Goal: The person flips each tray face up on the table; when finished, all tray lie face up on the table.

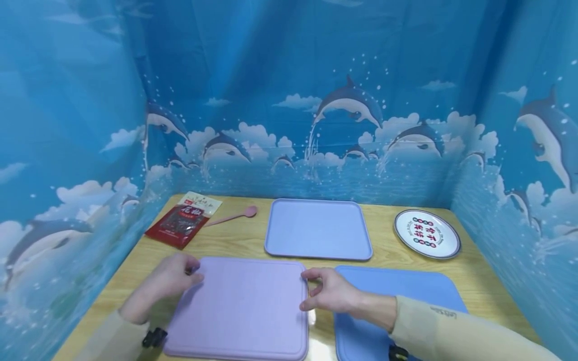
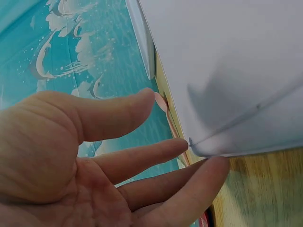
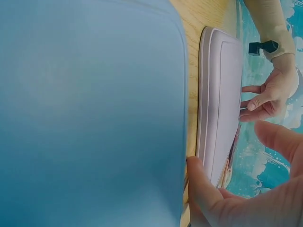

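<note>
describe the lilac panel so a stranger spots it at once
On the wooden table, look to the near left. The lilac panel lies between the left hand and right hand. Its pinkish tint sets it apart from the blue panel beside it and bluish tray behind.

This is a curtained-off space, its wider room hidden. Dolphin-printed sheeting (image 1: 271,60) fills the upper frame and both sides, enclosing a wood-grain counter (image 1: 244,240).
</note>
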Demonstrator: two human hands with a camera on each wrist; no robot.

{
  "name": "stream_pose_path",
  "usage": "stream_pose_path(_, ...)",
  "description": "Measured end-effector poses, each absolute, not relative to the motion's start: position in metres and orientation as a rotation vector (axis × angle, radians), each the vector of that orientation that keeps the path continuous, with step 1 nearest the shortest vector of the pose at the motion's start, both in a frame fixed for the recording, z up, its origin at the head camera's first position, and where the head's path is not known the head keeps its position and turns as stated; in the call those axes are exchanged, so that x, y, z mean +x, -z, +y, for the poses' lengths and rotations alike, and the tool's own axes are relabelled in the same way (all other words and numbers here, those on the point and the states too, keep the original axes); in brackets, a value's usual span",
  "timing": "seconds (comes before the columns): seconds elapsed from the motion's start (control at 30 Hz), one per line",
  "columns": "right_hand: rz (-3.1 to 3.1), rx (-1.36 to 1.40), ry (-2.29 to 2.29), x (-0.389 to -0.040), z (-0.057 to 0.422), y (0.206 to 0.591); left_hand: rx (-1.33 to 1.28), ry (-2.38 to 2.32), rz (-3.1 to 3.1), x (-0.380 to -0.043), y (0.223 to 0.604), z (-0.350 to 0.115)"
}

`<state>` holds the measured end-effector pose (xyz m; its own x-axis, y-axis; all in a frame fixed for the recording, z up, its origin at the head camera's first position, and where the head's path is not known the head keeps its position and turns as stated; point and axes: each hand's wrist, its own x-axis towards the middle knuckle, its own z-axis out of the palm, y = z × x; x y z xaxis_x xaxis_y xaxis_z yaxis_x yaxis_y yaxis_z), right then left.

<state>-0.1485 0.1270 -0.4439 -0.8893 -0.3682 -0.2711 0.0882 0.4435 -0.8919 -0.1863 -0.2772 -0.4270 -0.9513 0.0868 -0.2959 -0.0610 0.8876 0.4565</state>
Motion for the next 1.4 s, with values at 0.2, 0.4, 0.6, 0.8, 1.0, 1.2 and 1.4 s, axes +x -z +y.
stream_pose_path(0.2,2.256,-0.225,1.431,-0.150,0.125,0.444,0.013,-0.728,2.758,-0.185,0.428,-0.280)
stream_pose_path(0.4,2.274,-0.234,1.427,-0.150,0.123,0.445,-0.050,-0.903,2.669,-0.189,0.429,-0.288)
stream_pose_path(0.6,2.281,-0.241,1.413,-0.150,0.122,0.446,-0.042,-0.999,2.619,-0.190,0.429,-0.295)
stream_pose_path(0.8,2.297,-0.231,1.419,-0.150,0.121,0.447,-0.065,-1.089,2.555,-0.194,0.433,-0.305)
stream_pose_path(1.0,2.306,-0.244,1.435,-0.149,0.121,0.448,-0.130,-1.203,2.520,-0.196,0.435,-0.313)
stream_pose_path(1.2,2.302,-0.286,1.432,-0.149,0.120,0.450,-0.153,-1.333,2.521,-0.195,0.433,-0.319)
stream_pose_path(1.4,2.328,-0.316,1.449,-0.146,0.119,0.452,-0.149,-1.336,2.512,-0.196,0.425,-0.323)
